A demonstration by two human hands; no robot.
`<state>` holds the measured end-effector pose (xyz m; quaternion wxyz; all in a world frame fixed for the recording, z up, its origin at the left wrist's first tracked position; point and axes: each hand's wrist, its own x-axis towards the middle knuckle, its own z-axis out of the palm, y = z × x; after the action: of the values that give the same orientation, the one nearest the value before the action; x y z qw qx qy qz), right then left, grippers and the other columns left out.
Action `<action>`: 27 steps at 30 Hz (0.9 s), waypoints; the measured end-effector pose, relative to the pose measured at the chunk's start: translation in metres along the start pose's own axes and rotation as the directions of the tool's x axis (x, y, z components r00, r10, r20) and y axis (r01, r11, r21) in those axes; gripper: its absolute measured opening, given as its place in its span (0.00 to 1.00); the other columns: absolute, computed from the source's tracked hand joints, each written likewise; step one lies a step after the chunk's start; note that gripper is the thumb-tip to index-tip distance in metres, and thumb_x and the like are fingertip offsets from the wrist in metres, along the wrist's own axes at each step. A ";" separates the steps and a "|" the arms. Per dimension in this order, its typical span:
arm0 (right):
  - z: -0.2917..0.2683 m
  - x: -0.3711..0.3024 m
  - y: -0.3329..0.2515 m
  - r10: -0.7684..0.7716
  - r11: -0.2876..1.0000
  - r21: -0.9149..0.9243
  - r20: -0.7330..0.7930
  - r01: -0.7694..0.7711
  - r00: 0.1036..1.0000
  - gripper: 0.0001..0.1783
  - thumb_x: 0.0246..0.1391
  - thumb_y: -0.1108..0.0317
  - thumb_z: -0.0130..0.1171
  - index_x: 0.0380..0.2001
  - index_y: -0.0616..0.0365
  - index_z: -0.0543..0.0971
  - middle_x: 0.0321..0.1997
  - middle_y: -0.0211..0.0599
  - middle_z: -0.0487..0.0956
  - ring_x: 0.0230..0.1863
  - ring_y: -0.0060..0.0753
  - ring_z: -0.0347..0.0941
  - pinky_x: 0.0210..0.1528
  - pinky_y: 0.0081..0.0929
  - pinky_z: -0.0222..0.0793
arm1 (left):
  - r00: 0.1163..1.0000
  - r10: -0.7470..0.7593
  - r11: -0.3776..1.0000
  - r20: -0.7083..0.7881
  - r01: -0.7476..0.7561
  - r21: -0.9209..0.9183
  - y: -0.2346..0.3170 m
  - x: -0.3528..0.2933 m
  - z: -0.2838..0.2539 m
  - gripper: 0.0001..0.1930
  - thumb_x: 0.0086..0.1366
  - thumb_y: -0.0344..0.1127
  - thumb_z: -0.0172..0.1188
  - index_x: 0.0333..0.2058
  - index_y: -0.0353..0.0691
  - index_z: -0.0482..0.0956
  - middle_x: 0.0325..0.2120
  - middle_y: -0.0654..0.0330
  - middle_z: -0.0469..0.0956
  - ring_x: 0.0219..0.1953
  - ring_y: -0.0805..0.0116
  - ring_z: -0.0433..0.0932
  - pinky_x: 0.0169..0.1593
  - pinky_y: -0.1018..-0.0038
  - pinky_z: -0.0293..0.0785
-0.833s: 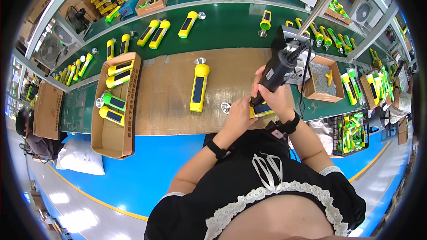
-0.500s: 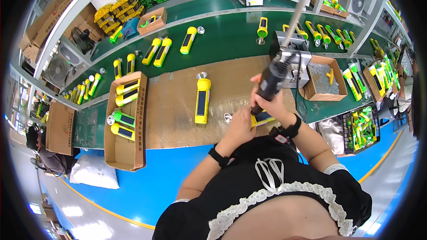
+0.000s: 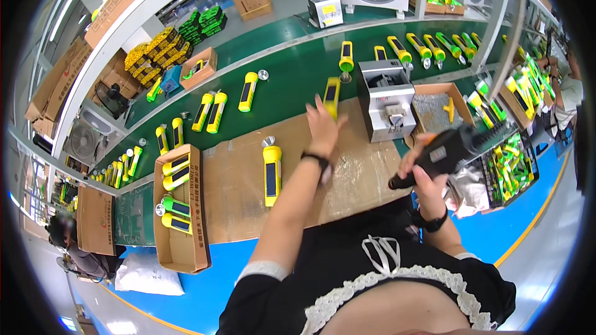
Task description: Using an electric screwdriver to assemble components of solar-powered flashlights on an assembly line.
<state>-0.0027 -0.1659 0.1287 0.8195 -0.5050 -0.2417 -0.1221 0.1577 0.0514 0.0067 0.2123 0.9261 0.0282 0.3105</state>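
My left hand [image 3: 324, 129] reaches forward to the far edge of the cardboard. Its thumb and fingers lie loosely on either side of the near end of a yellow flashlight [image 3: 332, 94] with a dark panel. In my right hand [image 3: 429, 181] is a black electric screwdriver [image 3: 442, 154], tilted and held above the near right of the bench, a metal rod rising beyond it. Another yellow flashlight [image 3: 272, 177] lies on the cardboard sheet [image 3: 236, 211] left of my left forearm, a silver reflector [image 3: 268, 141] at its far end.
A long carton [image 3: 200, 236] with several flashlights stands at left. A grey metal machine [image 3: 386, 96] sits right of my left hand, beside a box of small parts [image 3: 428, 90]. More flashlights line the green belt [image 3: 288, 80]. A black crate [image 3: 528, 180] stands at lower right.
My left hand has carried a flashlight from near my body forward to the green belt. My right hand has moved right with the screwdriver, away from the flashlight. The view has shifted.
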 end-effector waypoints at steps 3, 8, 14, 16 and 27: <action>0.000 0.005 0.014 -0.005 1.000 -0.001 0.006 0.005 1.000 0.29 0.43 0.79 0.58 0.50 0.65 0.60 0.24 0.38 0.73 0.24 0.26 0.70 0.30 0.23 0.67 | 0.973 -0.209 0.977 0.100 0.203 0.062 0.023 0.047 -0.003 0.43 0.53 0.58 0.60 0.57 0.30 0.57 0.46 0.36 0.66 0.48 0.44 0.69 0.51 0.57 0.66; -0.028 0.000 0.018 -0.019 0.994 -0.109 -0.047 0.014 0.999 0.30 0.43 0.77 0.60 0.50 0.65 0.61 0.23 0.36 0.73 0.24 0.24 0.71 0.28 0.20 0.67 | 0.964 0.045 0.995 0.264 -0.065 0.069 0.008 -0.008 -0.046 0.30 0.53 0.55 0.60 0.44 0.34 0.71 0.41 0.42 0.72 0.45 0.48 0.71 0.49 0.57 0.66; -0.053 0.046 0.034 -0.307 0.945 -0.166 -0.170 0.280 0.936 0.27 0.49 0.76 0.57 0.52 0.66 0.59 0.25 0.35 0.72 0.25 0.26 0.71 0.30 0.25 0.69 | 0.903 -0.390 0.820 0.181 0.250 0.515 -0.047 -0.106 -0.151 0.24 0.54 0.45 0.60 0.51 0.52 0.70 0.36 0.41 0.73 0.41 0.47 0.72 0.45 0.56 0.67; -0.056 0.069 0.038 -0.366 0.916 -0.242 -0.177 0.320 0.914 0.26 0.49 0.78 0.56 0.52 0.66 0.61 0.26 0.34 0.73 0.26 0.25 0.72 0.30 0.24 0.70 | 0.878 -0.362 0.897 0.312 0.237 0.374 -0.058 -0.126 -0.168 0.24 0.55 0.45 0.60 0.52 0.54 0.69 0.34 0.40 0.73 0.39 0.43 0.73 0.42 0.55 0.69; -0.051 0.127 0.064 -0.169 0.927 -0.354 -0.091 0.126 0.981 0.18 0.46 0.77 0.60 0.42 0.62 0.70 0.24 0.28 0.74 0.21 0.18 0.70 0.24 0.19 0.68 | 0.848 0.081 0.996 0.524 -0.083 -0.019 0.004 -0.157 -0.169 0.20 0.45 0.36 0.67 0.40 0.44 0.78 0.26 0.51 0.77 0.33 0.54 0.77 0.35 0.64 0.71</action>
<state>0.1481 -0.1759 0.1269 0.7193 -0.6135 -0.2042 -0.2543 -0.0686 0.0821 0.0410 0.1963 0.9765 -0.0695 0.0550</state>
